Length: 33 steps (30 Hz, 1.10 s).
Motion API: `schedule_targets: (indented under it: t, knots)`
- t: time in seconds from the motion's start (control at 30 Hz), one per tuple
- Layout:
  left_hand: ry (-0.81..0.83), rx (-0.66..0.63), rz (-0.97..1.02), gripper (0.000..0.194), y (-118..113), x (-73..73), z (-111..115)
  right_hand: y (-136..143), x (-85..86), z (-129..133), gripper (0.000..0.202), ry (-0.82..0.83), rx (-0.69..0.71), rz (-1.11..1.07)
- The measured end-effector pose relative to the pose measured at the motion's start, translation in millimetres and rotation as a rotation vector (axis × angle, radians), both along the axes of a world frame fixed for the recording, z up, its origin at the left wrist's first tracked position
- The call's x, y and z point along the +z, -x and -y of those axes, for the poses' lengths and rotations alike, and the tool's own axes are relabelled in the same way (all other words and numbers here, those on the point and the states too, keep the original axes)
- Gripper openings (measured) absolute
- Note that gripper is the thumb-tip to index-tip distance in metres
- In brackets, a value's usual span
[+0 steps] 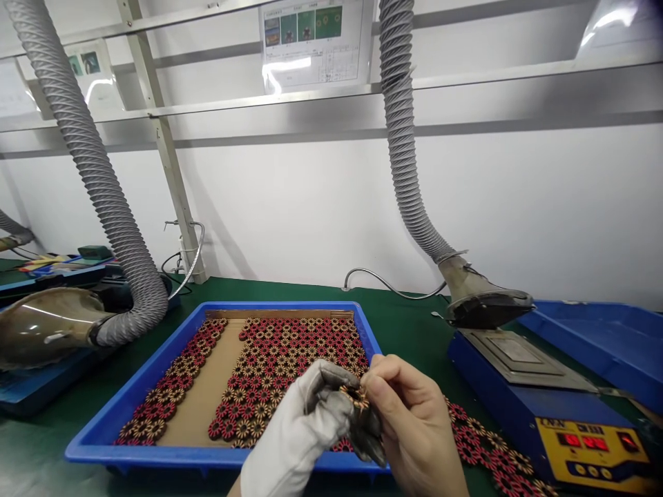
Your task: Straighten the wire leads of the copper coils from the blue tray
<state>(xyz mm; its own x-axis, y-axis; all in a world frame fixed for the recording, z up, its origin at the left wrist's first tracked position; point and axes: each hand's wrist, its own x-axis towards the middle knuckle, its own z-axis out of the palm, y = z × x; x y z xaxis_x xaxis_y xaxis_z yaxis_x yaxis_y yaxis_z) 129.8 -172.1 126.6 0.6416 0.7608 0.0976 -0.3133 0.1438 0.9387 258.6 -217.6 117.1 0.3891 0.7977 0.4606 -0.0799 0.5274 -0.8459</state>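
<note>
My left hand (pixel 311 421), in a white glove with dirty grey fingertips, pinches a small copper-wound ring coil (pixel 356 396) above the near right edge of the blue tray. Bare and closed, my right hand (pixel 411 421) meets the coil's far right side with thumb and forefinger pressed together. Whatever sits between those fingertips is too small to make out. Beneath and behind the hands, rows of red and copper wound coils (pixel 290 352) fill much of the blue tray (pixel 207 455), with bare cardboard (pixel 199 393) showing in a strip at left.
A blue machine with a yellow panel and red digits (pixel 590 445) stands at right, under a fume hood (pixel 487 300) on a grey hose. More coils (pixel 481 442) lie beside it. Another blue tray (pixel 601 345) is behind. At left hangs a second hood (pixel 52 328).
</note>
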Motion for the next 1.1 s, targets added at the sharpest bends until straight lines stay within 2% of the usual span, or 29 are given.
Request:
schedule_targets:
  t: [0.17,0.3,0.37,0.43,0.53,0.63,0.77,0.83,0.9,1.0,1.1]
  knots:
    - [-0.039,-0.007,-0.038,0.046,1,5.0,-2,7,3.6,2,0.029,0.003,-0.159,0.204]
    - [-0.066,0.047,-0.077,0.05,2,8.8,-2,11,10.1,8,0.023,0.062,-0.155,0.061]
    - [-0.075,0.074,-0.099,0.054,2,7.8,-3,10,11.9,11,0.021,0.038,-0.133,-0.026]
    - [-0.076,0.077,-0.096,0.055,2,6.2,-5,9,11.9,13,0.02,0.007,-0.12,0.007]
    - [-0.084,0.02,-0.069,0.056,0,5.8,-6,6,10.0,14,0.016,-0.003,-0.117,0.175]
    - [-0.072,0.027,-0.012,0.054,-1,6.8,-6,2,9.3,13,0.027,0.01,-0.031,0.169]
    - [-0.117,0.105,0.12,0.047,-3,0.4,-7,-6,12.5,13,0.041,0.187,0.157,0.114]
    - [-0.163,0.084,0.165,0.048,-3,-6.1,-10,-13,13.5,13,0.042,0.263,0.211,0.232]
    - [-0.197,0.049,0.169,0.051,-3,-11.4,-13,-21,13.0,12,0.04,0.292,0.174,0.359]
    - [-0.232,0.0,0.08,0.051,-3,-11.4,-14,-29,11.5,11,0.03,0.187,0.059,0.45]
    - [-0.232,-0.038,-0.023,0.049,-6,-3.1,-11,-27,11.3,10,0.028,0.055,0.122,0.481]
